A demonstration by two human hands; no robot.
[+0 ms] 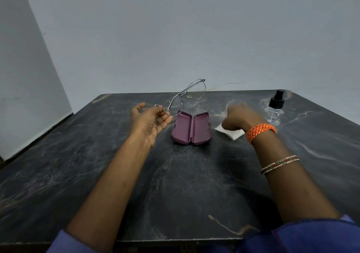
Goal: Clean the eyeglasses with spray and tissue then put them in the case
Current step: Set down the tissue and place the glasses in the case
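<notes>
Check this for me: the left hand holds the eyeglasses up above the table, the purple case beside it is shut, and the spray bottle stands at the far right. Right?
Not quite. The head view shows the purple case lying open on the table, both halves spread. The rest holds: the left hand holds the eyeglasses up, and the spray bottle stands at the far right.

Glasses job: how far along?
Done: case lies open on the table. In hand: left hand holds the glasses up; right hand is over the tissue. Can't tell whether the bottle was used. Left: wipe, then case them.
</notes>
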